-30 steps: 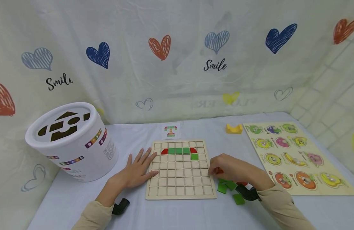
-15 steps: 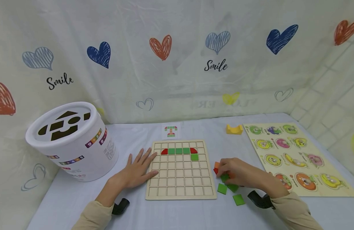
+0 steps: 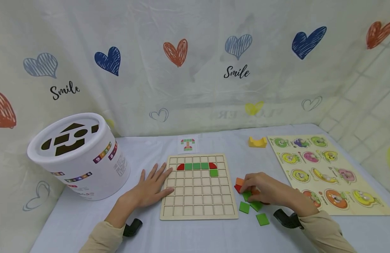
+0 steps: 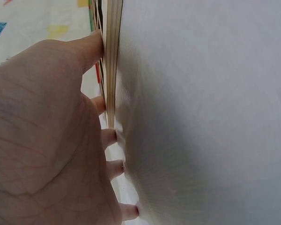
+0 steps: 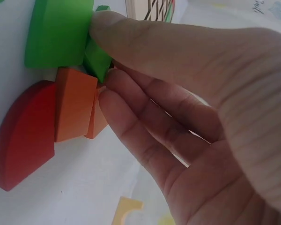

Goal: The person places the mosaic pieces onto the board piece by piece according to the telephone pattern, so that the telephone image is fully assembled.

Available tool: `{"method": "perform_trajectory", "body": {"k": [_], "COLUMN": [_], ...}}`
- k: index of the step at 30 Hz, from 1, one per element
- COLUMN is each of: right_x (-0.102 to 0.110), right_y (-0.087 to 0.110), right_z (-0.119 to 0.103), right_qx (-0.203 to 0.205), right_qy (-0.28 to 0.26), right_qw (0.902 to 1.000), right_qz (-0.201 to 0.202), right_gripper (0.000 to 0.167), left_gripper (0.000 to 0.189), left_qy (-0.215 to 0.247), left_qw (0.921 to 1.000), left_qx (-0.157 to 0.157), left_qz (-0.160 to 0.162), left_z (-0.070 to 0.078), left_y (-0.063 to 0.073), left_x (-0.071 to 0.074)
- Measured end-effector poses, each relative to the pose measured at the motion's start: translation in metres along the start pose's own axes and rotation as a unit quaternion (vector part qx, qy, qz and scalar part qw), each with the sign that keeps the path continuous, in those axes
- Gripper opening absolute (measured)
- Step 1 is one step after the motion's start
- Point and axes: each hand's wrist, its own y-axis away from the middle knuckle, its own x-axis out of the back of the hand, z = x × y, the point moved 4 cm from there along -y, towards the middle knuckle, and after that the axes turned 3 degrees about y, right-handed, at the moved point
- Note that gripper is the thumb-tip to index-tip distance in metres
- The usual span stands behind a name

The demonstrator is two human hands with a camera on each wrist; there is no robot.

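My left hand (image 3: 151,189) lies flat with spread fingers at the left edge of the wooden grid board (image 3: 198,200); its thumb and fingertips touch that edge. Near the top of the board is a row of green squares (image 3: 196,166) with a red quarter-round at each end, and one green square (image 3: 213,173) sits under the right end. My right hand (image 3: 266,189) is over a loose pile right of the board. In the right wrist view, thumb and fingers pinch a small green tile (image 5: 97,58). Beside it lie an orange piece (image 5: 76,105) and a red quarter-round (image 5: 25,133).
A pattern card (image 3: 187,144) lies behind the board. Loose green tiles (image 3: 262,219) are near my right wrist. A yellow block (image 3: 257,142) and a fruit puzzle board (image 3: 297,172) are at the right; a white bucket (image 3: 87,182) stands at the left.
My right hand has shifted right from the board's right edge into the pile, uncovering orange and red pieces. My left hand has stayed in place.
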Motion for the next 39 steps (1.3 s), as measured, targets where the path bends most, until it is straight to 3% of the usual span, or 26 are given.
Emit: {"method": "perform_trajectory", "body": {"k": [12, 23, 32, 39], "right_x": [0.001, 0.001, 0.008, 0.009], "right_y": [-0.002, -0.003, -0.016, -0.05], "right_z": [0.002, 0.002, -0.013, -0.028], "right_qx": [-0.012, 0.007, 0.087, 0.115], "right_qy": [-0.014, -0.039, -0.028, -0.048], "right_qw": [0.9998, 0.999, 0.9936, 0.9897], "right_qz": [0.003, 0.02, 0.067, 0.071], "right_gripper": [0.021, 0.023, 0.025, 0.019], "left_gripper": [0.081, 0.081, 0.081, 0.082], "left_qy": [-0.004, -0.008, -0.008, 0.007], "left_qw": [1.0, 0.9999, 0.9999, 0.9998], "left_qx": [0.005, 0.01, 0.011, -0.01], "left_qz": [0.001, 0.001, 0.002, 0.015], "left_z": [0.0, -0.005, -0.006, -0.006], "left_y": [0.003, 0.002, 0.002, 0.0], "left_x": [0.001, -0.003, -0.003, -0.004]}}
